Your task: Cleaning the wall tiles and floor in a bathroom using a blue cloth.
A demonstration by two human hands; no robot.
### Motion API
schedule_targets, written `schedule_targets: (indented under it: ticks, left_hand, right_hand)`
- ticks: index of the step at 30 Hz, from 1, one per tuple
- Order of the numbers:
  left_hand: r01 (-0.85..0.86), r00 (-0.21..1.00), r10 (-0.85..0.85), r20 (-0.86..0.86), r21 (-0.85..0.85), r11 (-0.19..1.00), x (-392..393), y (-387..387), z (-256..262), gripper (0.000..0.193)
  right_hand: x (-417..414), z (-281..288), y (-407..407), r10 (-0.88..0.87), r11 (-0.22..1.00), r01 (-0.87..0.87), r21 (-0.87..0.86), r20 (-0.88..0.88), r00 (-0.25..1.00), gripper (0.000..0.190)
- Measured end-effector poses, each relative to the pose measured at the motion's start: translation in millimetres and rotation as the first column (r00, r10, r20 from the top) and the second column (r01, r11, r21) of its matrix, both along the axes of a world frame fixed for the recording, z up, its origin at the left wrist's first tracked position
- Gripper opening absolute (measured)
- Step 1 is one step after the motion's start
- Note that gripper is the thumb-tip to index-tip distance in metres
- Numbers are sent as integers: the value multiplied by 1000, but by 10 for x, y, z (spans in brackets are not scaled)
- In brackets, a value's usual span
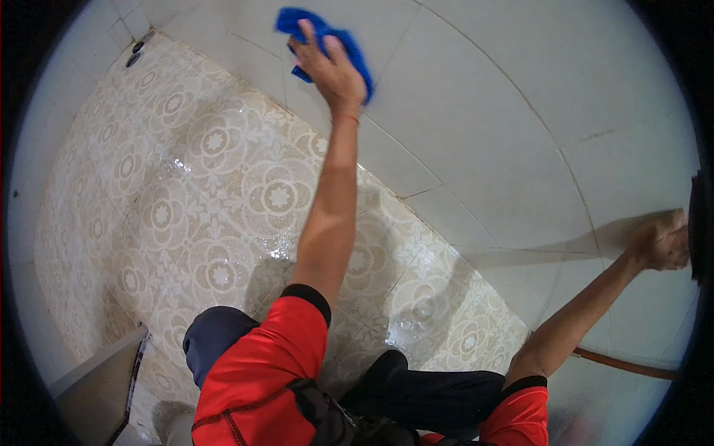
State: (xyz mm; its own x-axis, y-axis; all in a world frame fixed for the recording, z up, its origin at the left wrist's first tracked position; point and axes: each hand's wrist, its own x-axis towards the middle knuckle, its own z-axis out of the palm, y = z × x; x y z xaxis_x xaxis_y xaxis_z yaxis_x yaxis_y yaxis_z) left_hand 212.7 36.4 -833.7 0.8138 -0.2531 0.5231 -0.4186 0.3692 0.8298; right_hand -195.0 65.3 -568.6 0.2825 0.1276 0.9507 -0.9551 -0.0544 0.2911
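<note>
My left hand (333,71) presses a crumpled blue cloth (357,56) flat against the pale wall tiles (479,117). Parts of the cloth stick out around the fingers, and its edges look blurred. At the far right, my right hand (664,242) has its fingers curled against a dark object (695,228) at the picture's rim. The fingertips are hard to make out there, so whether they grip it cannot be told. A shadow of the right arm falls across the wall.
The patterned floor tiles (279,195) look wet and shiny. Two dark round fittings (135,53) sit in the far left corner. A grey-topped partition or panel (100,357) stands at lower left. A brown strip (625,363) runs along the lower right.
</note>
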Motion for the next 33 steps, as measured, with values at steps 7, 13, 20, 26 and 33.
schedule_targets:
  ticks: [7, 13, 20, 26, 33]
  left_hand:
    - [26, 974, -1, 225, -111, 994, -1220, 127, 258, 54]
    - [109, 657, -75, 750, 3, 994, -1783, 344, 78, 51]
    - [18, 999, -23, -38, -113, 993, -651, 120, 549, 57]
    - [118, 870, -60, 490, -89, 989, -1687, 247, 551, 56]
    - [168, 778, -150, 609, 28, 985, -1672, 306, 144, 56]
  right_hand:
    - [-279, -11, -163, -39, 996, 40, 75, -21, 999, 53]
    - [66, -64, 25, 28, 999, -29, -16, -82, 996, 59]
    - [83, -94, 11, 63, 998, -63, 8, -9, 998, 61]
    - [172, -97, -2, 117, 993, -117, -17, 18, 993, 58]
    - [-225, -5, 399, 262, 936, -247, 252, -28, 965, 56]
